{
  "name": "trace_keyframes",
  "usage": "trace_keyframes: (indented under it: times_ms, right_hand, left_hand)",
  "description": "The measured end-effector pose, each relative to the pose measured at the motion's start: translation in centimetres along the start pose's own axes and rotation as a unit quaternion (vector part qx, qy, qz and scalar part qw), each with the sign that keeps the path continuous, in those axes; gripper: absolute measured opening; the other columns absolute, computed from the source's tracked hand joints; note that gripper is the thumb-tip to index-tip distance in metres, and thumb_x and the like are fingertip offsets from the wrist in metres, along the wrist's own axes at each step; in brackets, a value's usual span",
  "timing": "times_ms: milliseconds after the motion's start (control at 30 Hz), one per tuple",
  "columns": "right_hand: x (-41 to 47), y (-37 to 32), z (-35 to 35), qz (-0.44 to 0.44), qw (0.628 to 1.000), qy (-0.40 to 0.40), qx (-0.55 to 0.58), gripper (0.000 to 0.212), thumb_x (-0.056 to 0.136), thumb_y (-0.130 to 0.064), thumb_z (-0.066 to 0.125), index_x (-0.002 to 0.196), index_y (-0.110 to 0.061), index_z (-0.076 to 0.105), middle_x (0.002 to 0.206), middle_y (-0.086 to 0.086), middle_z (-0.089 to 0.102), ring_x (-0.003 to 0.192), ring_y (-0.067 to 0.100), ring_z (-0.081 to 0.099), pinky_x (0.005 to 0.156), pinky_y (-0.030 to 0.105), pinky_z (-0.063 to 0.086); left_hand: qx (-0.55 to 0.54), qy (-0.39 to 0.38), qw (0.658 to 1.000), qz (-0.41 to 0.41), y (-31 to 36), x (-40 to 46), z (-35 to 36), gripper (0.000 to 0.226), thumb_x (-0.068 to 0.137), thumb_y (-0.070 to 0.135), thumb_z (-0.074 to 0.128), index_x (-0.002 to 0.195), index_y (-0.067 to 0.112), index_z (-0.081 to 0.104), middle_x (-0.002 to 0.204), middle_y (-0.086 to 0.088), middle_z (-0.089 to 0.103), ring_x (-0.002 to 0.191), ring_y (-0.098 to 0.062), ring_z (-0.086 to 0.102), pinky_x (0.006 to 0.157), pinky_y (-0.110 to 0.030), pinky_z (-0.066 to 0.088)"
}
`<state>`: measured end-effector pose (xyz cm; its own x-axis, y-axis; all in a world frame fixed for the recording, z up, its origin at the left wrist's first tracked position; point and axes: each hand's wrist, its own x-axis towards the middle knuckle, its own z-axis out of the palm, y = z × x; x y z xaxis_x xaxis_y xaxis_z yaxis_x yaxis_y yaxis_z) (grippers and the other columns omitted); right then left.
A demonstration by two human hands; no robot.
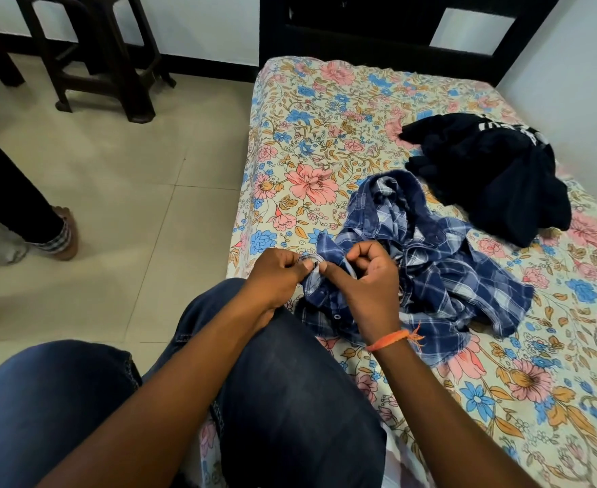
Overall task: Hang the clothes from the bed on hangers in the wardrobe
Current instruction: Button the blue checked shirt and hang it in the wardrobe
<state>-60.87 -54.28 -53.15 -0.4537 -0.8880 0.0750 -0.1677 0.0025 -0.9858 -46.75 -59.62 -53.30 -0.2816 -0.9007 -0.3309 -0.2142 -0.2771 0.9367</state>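
Plaid shirt point(430, 262), blue and white, lies crumpled near the left edge of the bed point(325, 110). Left hand point(275, 276) and right hand point(364, 287) each have a pinching grip on its fabric at a button edge. Black garment point(494, 170) lies bunched near the right edge, just beyond the shirt.

Two garments point(430, 255) point(494, 170), two hands point(275, 276) point(367, 283), one stool point(103, 58).

Even, soft light across the frame, no harsh glare. Faint shadows under the stool point(103, 65) at eleven o'clock. Sharp in the centre; wide-angle bending at the edges, slight softness at six o'clock.
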Motion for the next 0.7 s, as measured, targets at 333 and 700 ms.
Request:
trace_keyframes:
  times_ms: [333,700]
  right_hand:
    - [0.0,-0.5,0.1,0.036,0.999,0.002,0.033,0.042,0.073,-0.004,0.084,0.098,-0.015,0.053,0.088,0.015,0.062,0.078,0.023,0.062,0.073,0.046,0.057]
    - [-0.6,-0.5,0.4,-0.073,0.997,0.001,-0.029,0.044,0.072,-0.005,0.085,0.086,-0.022,0.046,0.079,-0.002,0.049,0.063,0.003,0.046,0.059,0.019,0.042]
  left_hand:
    - [-0.034,-0.002,0.998,0.048,0.4,-0.6,-0.4,0.009,0.090,0.015,0.070,0.091,0.008,0.076,0.083,-0.008,0.074,0.072,-0.010,0.064,0.070,-0.029,0.053]
    - [-0.032,0.015,0.998,0.061,0.9,-1.2,-0.5,0.009,0.081,0.006,0.072,0.076,0.000,0.076,0.066,-0.015,0.067,0.060,-0.019,0.054,0.065,-0.037,0.049]
